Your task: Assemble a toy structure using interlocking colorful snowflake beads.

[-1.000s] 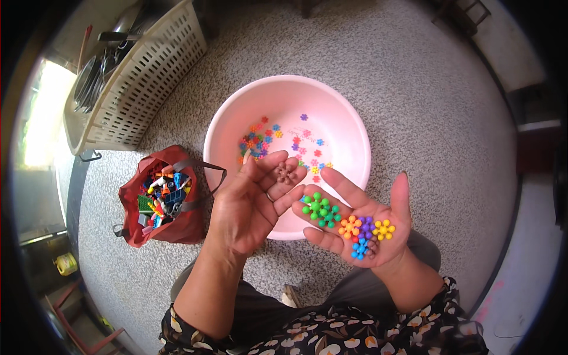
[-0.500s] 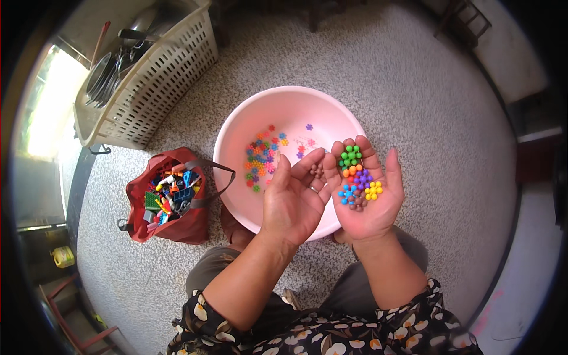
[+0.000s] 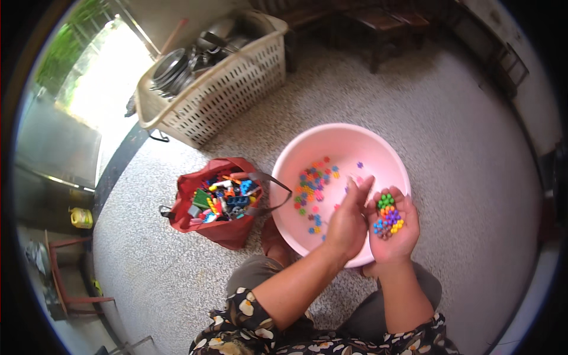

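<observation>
Head view: left unit of a side-by-side fisheye pair, worn on the head, facing down with some forward tilt.
Upright, unmirrored; frame left = wearer's left. Field very wide, round, corners black; straight edges bow toward the rim. Closest to lens: patterned sleeves [image 3: 251, 313] at the lower edge, forearms [image 3: 299, 290] running up from them. Middle range: pink basin [image 3: 378, 155], right of and below frame centre, seen from above at a slant, inside visible; red bag [image 3: 231, 236] to its left. Farther: floor [image 3: 467, 177] receding to perforated basket [image 3: 228, 103], upper left; bright doorway [image 3: 106, 83] beyond; dark wooden furniture [image 3: 378, 23] near top rim.
</observation>
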A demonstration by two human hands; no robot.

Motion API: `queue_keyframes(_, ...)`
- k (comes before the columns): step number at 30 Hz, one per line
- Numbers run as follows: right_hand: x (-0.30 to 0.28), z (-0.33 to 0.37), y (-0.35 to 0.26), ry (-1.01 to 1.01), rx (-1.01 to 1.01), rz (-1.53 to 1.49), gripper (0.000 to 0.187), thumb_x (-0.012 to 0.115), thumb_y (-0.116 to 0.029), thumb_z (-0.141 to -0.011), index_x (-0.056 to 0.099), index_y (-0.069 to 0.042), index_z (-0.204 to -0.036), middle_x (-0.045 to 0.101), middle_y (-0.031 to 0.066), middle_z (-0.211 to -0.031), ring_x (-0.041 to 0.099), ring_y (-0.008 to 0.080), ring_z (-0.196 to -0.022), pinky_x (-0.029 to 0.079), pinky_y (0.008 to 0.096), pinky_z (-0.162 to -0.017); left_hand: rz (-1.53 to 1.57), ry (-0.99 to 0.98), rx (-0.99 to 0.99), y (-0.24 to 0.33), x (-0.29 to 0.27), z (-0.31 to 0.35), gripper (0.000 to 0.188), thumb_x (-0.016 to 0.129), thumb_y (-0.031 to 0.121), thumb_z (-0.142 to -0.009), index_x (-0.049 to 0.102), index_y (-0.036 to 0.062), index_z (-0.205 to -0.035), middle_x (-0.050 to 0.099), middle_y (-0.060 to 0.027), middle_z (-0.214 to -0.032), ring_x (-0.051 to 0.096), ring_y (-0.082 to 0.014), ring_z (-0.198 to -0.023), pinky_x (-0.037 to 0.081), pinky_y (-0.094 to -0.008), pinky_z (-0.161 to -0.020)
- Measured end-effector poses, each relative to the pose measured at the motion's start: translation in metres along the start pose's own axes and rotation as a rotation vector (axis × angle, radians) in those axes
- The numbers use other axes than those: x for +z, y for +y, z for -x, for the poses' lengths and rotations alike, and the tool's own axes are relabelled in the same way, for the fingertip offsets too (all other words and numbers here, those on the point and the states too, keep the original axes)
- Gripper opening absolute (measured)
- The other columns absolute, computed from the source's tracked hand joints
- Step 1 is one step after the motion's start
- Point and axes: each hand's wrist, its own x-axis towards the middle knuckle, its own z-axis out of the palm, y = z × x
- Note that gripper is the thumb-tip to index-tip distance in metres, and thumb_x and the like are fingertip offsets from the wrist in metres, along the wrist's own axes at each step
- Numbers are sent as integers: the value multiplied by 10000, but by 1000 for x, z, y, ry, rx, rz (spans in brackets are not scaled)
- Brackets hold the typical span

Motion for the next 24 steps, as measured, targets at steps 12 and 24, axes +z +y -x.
queue_keyframes(12,26,7,17,-497,-730,1806,520,369,-340,-886,357,-45,-1315,350,175,-1362,207,352,-1322,-28,537,-1038,183,-199,-15,7,-9,5,450,306,357,-963,395,50,-1280,481,-55,-1173,459,-153,-1076,361,-274,-952)
queue_keyframes(24,58,2,15,-508,-1098,1923,330,497,-259,-846,560,-27,-1073,508,174,-1162,367,359,-1199,203,496,-999,242,-84,15,22,-19,-1,282,440,255,-910,522,54,-1090,561,-79,-1007,546,-186,-931,457,-312,-833)
